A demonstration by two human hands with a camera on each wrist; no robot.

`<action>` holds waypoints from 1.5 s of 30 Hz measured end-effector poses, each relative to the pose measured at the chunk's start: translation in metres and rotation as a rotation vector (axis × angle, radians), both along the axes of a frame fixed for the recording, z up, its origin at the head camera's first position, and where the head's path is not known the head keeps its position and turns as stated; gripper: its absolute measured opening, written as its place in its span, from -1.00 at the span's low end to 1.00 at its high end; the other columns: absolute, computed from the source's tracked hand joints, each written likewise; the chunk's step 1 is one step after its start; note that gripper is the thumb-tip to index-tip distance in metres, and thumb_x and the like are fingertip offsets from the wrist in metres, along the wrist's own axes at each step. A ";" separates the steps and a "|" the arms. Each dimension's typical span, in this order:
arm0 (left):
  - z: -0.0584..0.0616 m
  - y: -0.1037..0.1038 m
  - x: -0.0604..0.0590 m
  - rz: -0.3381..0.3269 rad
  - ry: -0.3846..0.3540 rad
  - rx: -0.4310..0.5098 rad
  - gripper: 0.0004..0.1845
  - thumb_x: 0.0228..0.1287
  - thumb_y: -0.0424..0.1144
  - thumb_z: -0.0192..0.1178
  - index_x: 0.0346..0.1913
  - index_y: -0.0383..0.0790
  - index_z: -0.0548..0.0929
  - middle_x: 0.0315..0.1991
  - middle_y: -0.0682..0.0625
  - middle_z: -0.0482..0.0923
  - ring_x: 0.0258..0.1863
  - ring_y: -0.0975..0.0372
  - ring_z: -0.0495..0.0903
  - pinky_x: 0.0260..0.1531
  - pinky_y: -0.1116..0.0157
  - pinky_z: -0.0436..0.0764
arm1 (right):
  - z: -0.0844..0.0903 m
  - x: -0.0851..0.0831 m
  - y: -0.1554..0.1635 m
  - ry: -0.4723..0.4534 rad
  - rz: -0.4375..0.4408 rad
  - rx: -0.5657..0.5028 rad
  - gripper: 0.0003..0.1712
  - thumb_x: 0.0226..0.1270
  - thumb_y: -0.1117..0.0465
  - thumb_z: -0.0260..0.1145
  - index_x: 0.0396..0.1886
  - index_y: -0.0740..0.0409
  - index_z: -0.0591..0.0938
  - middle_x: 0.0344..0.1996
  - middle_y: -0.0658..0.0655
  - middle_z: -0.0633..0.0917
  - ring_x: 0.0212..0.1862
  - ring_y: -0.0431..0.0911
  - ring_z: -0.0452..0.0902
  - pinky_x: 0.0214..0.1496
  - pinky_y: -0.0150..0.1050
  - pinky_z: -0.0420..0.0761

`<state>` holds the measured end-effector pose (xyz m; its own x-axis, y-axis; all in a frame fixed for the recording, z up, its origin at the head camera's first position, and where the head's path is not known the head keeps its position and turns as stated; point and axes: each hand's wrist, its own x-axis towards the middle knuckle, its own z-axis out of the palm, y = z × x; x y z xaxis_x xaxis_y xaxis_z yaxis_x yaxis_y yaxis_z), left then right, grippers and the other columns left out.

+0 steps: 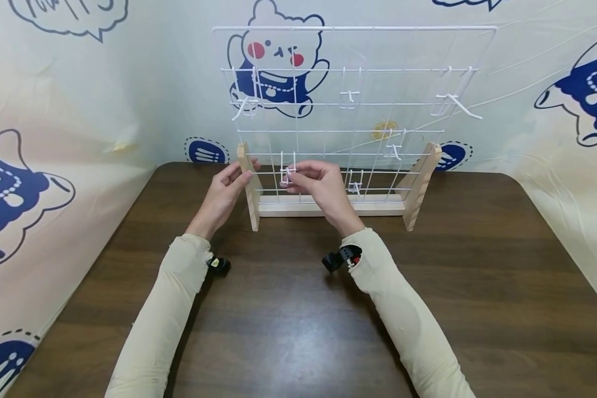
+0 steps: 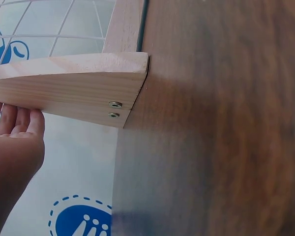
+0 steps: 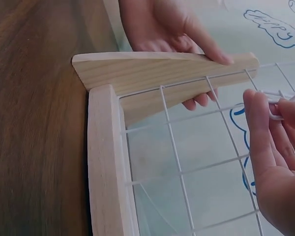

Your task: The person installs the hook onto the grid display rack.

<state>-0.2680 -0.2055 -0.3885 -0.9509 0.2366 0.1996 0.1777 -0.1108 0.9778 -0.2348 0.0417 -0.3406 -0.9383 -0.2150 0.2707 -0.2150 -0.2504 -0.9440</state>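
A white wire grid panel [image 1: 323, 131] stands upright in a wooden base with a side foot at each end. My left hand [image 1: 220, 194] grips the left wooden foot [image 1: 251, 190]; in the right wrist view its thumb [image 3: 206, 42] lies on the near edge and fingertips come out behind. My right hand [image 1: 323, 185] pinches a small white wire hook [image 1: 287, 172] against the grid's lower left part. In the right wrist view, the fingers of the right hand [image 3: 280, 162] partly hide this hook.
Other white hooks hang on the grid: upper left [image 1: 245, 102], upper middle [image 1: 350, 95], upper right [image 1: 453, 102] and lower right [image 1: 394, 148], plus one low hook [image 1: 356, 185] right of my right hand. The right wooden foot [image 1: 422, 185] rests on the dark table [image 1: 288, 309]. Behind hangs a printed cloth [image 1: 154, 83].
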 end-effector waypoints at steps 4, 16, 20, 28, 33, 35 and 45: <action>0.001 0.001 0.000 -0.004 0.002 -0.013 -0.47 0.47 -0.11 0.16 0.42 -0.18 0.41 0.36 -0.13 0.40 0.42 0.14 0.26 0.49 0.08 0.05 | -0.002 -0.001 -0.004 0.031 -0.037 0.006 -0.77 0.30 0.45 0.36 -0.09 0.53 0.65 -0.26 0.34 0.75 -0.23 0.13 0.75 -0.15 -0.08 0.71; 0.005 0.004 0.001 -0.013 0.012 -0.019 -0.47 0.48 -0.12 0.16 0.42 -0.20 0.40 0.36 -0.13 0.40 0.42 0.14 0.26 0.48 0.05 0.05 | -0.007 -0.007 -0.008 0.048 -0.118 -0.031 -0.74 0.36 0.38 0.33 -0.01 0.40 0.70 -0.15 0.48 0.70 -0.24 0.02 0.76 -0.09 -0.15 0.70; 0.009 0.004 0.001 -0.008 0.022 -0.018 -0.47 0.47 -0.11 0.16 0.41 -0.20 0.41 0.35 -0.13 0.40 0.42 0.13 0.27 0.48 0.04 0.05 | -0.005 -0.008 -0.008 0.015 -0.130 -0.024 -0.75 0.35 0.37 0.34 -0.02 0.39 0.70 -0.16 0.43 0.72 -0.26 0.01 0.77 -0.10 -0.16 0.70; 0.012 0.001 0.000 -0.008 0.027 0.000 -0.46 0.49 -0.14 0.13 0.44 -0.21 0.37 0.37 -0.16 0.38 0.44 0.11 0.24 0.48 0.03 0.03 | -0.005 -0.010 -0.013 -0.020 -0.123 0.040 -0.76 0.30 0.41 0.37 -0.07 0.46 0.69 -0.18 0.42 0.73 -0.28 -0.02 0.77 -0.13 -0.19 0.71; 0.010 -0.001 0.000 0.001 0.026 -0.005 -0.47 0.49 -0.13 0.13 0.44 -0.19 0.38 0.37 -0.17 0.38 0.44 0.12 0.23 0.49 0.04 0.03 | -0.007 -0.011 -0.011 -0.062 -0.091 0.098 -0.75 0.30 0.40 0.38 -0.05 0.41 0.71 -0.21 0.31 0.76 -0.25 -0.04 0.77 -0.07 -0.23 0.69; 0.010 -0.002 0.001 0.006 0.026 -0.009 -0.47 0.49 -0.12 0.14 0.43 -0.19 0.39 0.37 -0.18 0.38 0.44 0.12 0.24 0.49 0.05 0.03 | -0.009 -0.012 -0.009 -0.085 -0.071 0.130 -0.77 0.31 0.40 0.37 -0.07 0.41 0.71 -0.22 0.31 0.77 -0.25 -0.02 0.77 -0.07 -0.23 0.69; 0.001 0.000 0.001 -0.010 0.012 0.016 -0.47 0.47 -0.15 0.17 0.42 -0.22 0.40 0.37 -0.28 0.35 0.42 0.09 0.26 0.47 0.05 0.08 | -0.020 -0.007 -0.002 -0.177 0.042 0.371 -0.84 0.32 0.39 0.37 -0.18 0.43 0.72 -0.31 0.31 0.77 -0.30 0.06 0.77 -0.17 -0.19 0.71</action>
<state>-0.2671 -0.2054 -0.3877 -0.9459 0.2429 0.2150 0.1882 -0.1288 0.9737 -0.2419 0.0400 -0.3604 -0.9518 -0.3068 0.0028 -0.0378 0.1083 -0.9934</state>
